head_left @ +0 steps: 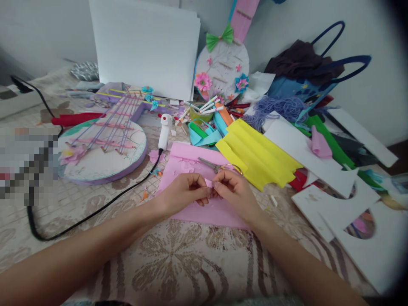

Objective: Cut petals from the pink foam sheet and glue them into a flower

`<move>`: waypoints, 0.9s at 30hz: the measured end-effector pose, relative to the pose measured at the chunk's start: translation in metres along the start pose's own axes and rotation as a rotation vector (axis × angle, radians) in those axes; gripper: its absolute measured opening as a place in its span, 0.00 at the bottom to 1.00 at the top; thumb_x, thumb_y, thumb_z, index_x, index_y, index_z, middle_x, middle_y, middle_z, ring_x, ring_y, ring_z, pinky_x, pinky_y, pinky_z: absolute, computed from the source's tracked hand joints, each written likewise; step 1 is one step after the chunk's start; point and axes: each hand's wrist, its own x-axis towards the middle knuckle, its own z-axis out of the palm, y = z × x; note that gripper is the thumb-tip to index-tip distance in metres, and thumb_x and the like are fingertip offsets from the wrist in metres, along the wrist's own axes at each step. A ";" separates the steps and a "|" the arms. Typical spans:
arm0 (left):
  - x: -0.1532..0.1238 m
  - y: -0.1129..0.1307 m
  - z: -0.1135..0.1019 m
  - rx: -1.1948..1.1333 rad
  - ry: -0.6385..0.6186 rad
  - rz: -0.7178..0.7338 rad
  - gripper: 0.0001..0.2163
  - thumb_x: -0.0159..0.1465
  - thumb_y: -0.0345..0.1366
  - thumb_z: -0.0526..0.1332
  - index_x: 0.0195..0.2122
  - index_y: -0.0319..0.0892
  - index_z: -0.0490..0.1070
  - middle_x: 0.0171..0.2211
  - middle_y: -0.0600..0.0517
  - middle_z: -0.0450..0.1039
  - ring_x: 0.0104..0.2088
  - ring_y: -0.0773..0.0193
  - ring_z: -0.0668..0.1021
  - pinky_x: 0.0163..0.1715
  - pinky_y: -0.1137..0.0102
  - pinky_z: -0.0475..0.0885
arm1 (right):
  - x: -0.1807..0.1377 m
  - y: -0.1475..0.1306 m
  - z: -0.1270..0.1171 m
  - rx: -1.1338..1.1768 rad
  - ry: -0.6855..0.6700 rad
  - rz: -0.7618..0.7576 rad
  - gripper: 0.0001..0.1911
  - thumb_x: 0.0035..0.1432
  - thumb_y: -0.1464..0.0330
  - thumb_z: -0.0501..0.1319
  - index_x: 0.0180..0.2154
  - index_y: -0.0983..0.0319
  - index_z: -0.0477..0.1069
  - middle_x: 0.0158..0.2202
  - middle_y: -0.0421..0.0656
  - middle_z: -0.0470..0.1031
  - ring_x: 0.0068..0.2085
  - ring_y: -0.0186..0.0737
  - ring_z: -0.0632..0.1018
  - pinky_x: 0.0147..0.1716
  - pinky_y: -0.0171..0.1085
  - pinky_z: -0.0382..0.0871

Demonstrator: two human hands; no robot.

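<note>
Both hands meet over a pink crepe paper sheet [219, 212] spread on the table. My left hand [189, 189] and my right hand [231, 189] pinch a small pink paper piece [208, 182] between their fingertips. Much of that piece is hidden by the fingers. Just beyond the hands, scissors [210, 164] lie on the sheet, partly covered by my right hand. Small pink paper cutouts [185, 165] are scattered near the rolled far edge of the sheet.
At left lies a banjo-shaped paper craft [102, 159] with purple strings. A white glue gun [165, 131] trails a black cord [121, 199] leftward. Yellow crepe paper [255, 153] and cut white board [338, 199] lie right. Behind stands a flower-trimmed craft [223, 63].
</note>
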 end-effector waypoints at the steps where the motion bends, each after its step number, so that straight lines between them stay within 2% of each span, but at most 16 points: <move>1: 0.000 0.000 0.000 0.011 0.003 0.014 0.06 0.57 0.33 0.60 0.26 0.37 0.66 0.23 0.55 0.70 0.24 0.72 0.72 0.28 0.74 0.67 | 0.000 0.000 0.000 0.010 -0.003 0.005 0.06 0.52 0.74 0.55 0.24 0.62 0.63 0.22 0.36 0.64 0.25 0.32 0.67 0.25 0.32 0.62; 7: 0.001 0.001 -0.007 0.059 -0.054 -0.006 0.08 0.56 0.36 0.62 0.29 0.37 0.66 0.24 0.54 0.71 0.25 0.70 0.73 0.29 0.72 0.68 | 0.000 0.001 -0.001 0.040 0.001 0.014 0.05 0.52 0.74 0.55 0.25 0.62 0.63 0.22 0.36 0.64 0.25 0.31 0.67 0.25 0.32 0.62; 12: 0.001 0.005 -0.010 0.100 -0.017 -0.008 0.09 0.57 0.39 0.60 0.29 0.36 0.68 0.24 0.52 0.71 0.25 0.70 0.72 0.28 0.72 0.67 | 0.001 0.000 -0.001 0.014 -0.028 0.002 0.05 0.51 0.74 0.55 0.24 0.62 0.63 0.22 0.37 0.65 0.25 0.32 0.68 0.26 0.32 0.62; 18: 0.001 0.003 -0.009 0.071 -0.002 0.043 0.08 0.57 0.36 0.60 0.27 0.36 0.67 0.24 0.53 0.71 0.25 0.71 0.71 0.27 0.73 0.66 | -0.001 -0.003 0.001 0.009 -0.021 0.017 0.05 0.52 0.73 0.55 0.24 0.62 0.63 0.22 0.37 0.64 0.25 0.32 0.68 0.25 0.33 0.62; 27: 0.002 0.004 -0.006 -0.049 0.016 -0.006 0.06 0.58 0.34 0.59 0.28 0.36 0.66 0.23 0.52 0.72 0.26 0.70 0.73 0.30 0.72 0.67 | 0.000 0.001 0.000 -0.041 0.000 -0.030 0.05 0.51 0.75 0.54 0.25 0.62 0.63 0.23 0.37 0.64 0.26 0.33 0.67 0.26 0.33 0.61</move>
